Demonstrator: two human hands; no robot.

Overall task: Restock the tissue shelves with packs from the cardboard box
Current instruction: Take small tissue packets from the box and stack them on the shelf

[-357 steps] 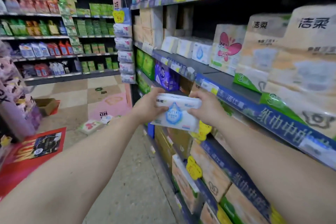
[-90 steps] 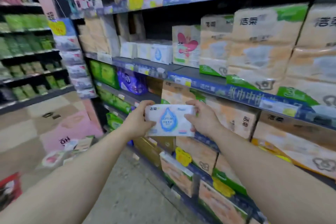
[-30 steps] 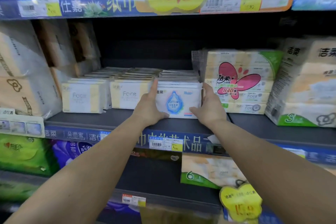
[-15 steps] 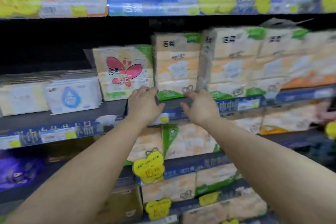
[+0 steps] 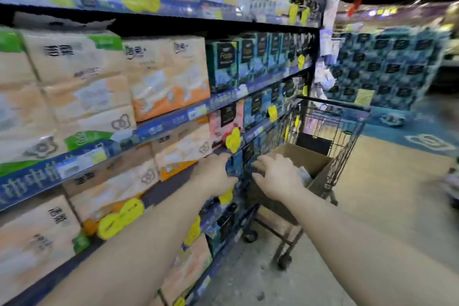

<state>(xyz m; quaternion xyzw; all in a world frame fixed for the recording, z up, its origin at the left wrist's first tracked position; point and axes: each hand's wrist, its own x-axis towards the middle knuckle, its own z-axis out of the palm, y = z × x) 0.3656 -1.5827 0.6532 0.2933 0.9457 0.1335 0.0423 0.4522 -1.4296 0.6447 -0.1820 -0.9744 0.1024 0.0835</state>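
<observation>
Both my arms reach forward along the tissue shelves (image 5: 173, 122) on the left. My left hand (image 5: 214, 174) and my right hand (image 5: 275, 175) are empty, fingers relaxed and spread, in front of the shelf edge and just short of the cart. An open cardboard box (image 5: 305, 156) sits in a wire shopping cart (image 5: 342, 136) ahead; something pale shows inside it. The shelves hold large beige and orange tissue bundles (image 5: 169, 77) and dark blue boxed packs (image 5: 248, 62). The view is blurred by motion.
Yellow price tags (image 5: 233, 139) hang from the shelf rails. A tall stack of dark blue packs (image 5: 387, 67) stands at the aisle's far end. Concrete floor (image 5: 372, 206) lies right of the cart, with blue floor graphics further back.
The white pack with the blue drop was set on the shelf and released. My view has swung right along the aisle to the cart, and both empty hands have lowered toward the box.
</observation>
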